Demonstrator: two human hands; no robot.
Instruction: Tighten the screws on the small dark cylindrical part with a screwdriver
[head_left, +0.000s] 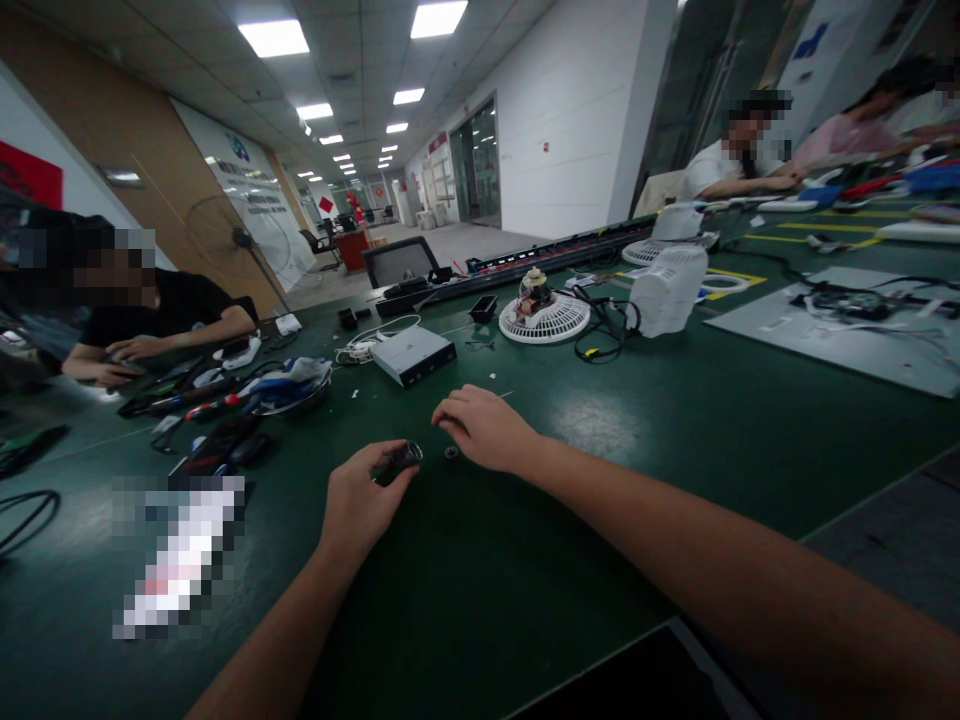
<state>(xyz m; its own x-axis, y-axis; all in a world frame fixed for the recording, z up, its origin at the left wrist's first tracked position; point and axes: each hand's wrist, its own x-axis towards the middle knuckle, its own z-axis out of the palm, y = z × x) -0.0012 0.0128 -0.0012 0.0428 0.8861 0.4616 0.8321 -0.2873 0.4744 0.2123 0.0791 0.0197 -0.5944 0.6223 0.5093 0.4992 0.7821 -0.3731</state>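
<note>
A dark cylindrical piece [397, 461] is held in the left hand [361, 492], between thumb and fingers. At 2 o'clock from this hand, the right hand [484, 428] is seen over the green table [487, 580], its fingers bent; whether something is gripped there cannot be told. At 8 o'clock from the right hand, a small round part [451, 453] is seen. A silver box [411, 352] is placed at 1 o'clock from the left hand.
</note>
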